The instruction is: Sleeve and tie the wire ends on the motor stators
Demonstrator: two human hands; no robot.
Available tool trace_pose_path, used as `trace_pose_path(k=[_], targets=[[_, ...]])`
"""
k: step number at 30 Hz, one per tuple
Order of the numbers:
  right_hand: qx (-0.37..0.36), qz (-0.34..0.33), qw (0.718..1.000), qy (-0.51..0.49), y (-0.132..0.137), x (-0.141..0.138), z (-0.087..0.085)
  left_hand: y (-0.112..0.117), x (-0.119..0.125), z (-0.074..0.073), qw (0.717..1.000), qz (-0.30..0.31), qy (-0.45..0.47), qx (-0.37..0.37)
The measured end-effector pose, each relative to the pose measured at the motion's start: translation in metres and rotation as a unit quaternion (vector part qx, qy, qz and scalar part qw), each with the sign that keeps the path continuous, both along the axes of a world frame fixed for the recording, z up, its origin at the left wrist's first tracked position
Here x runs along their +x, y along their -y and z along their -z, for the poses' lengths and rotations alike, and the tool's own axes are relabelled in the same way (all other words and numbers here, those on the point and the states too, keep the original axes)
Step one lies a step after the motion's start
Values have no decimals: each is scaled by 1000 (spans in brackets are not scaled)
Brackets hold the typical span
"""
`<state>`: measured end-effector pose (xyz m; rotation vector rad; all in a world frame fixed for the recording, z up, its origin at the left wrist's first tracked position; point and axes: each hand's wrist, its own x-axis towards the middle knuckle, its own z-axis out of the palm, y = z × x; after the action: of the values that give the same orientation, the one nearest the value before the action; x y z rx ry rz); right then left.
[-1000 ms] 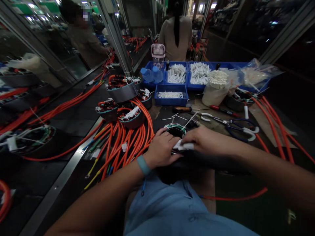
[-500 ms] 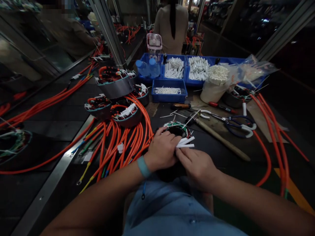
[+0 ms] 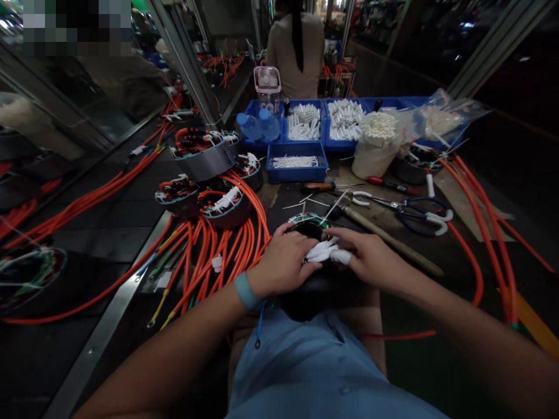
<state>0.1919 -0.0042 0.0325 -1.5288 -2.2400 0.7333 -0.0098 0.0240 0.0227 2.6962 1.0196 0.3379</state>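
Note:
A dark ring-shaped motor stator (image 3: 308, 220), with green and white windings on its top rim, sits in front of my body. At its near side lies a bunch of white insulating sleeves (image 3: 322, 250) between my two hands. My left hand (image 3: 286, 256) is closed around the left end of the bunch, fingers over the stator's rim and thumb beneath. From the right, my right hand (image 3: 371, 253) grips the other end; something white covers its thumb tip. The hands hide much of the stator's near wall.
Other stators (image 3: 225, 209) with orange cables (image 3: 218, 250) are piled at left. A hammer (image 3: 393, 241), scissors (image 3: 421, 215) and a screwdriver (image 3: 318, 187) lie beyond. Blue bins (image 3: 297, 173) of white tubes stand behind. A person (image 3: 294, 55) sits further back.
My right hand has moved up and its fingers now reach over the sleeves toward the stator. The left thumb has come out beneath the bunch. The view has shifted slightly.

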Motion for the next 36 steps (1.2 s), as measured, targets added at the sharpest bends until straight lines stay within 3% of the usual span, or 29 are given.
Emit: trace_pose_path(k=[2,6,12,19,22,26,28,30,32,34,36], targets=[[1,-42,999,-13,-13,5,0,4,7,-1,1000,-27,-14,9],[-17,-112,991,70,-35,9,-14,4,13,6,997,-68,21,36],[-82,-224,949,208,-53,-12,-41,-15,-6,6,996,78,49,6],[-77,-325,899,283,-72,-22,-40,-20,-1,2,996,46,58,-43],[-69,-358,882,298,-79,-26,-41,-18,1,4,997,63,37,5],[-61,-327,899,284,-74,-22,-43,-10,2,6,988,60,-32,140],[-64,-309,919,235,-64,-7,-40,-4,1,5,983,51,-59,164],[-36,-264,955,133,-51,17,-29,3,1,3,987,39,-65,142],[43,-154,987,13,-40,43,-9,8,2,0,995,25,-44,82],[119,-61,989,-69,-34,63,16,12,4,-2,999,7,-26,18],[148,-70,980,-111,-33,70,38,14,8,-4,999,-16,-28,-23]])
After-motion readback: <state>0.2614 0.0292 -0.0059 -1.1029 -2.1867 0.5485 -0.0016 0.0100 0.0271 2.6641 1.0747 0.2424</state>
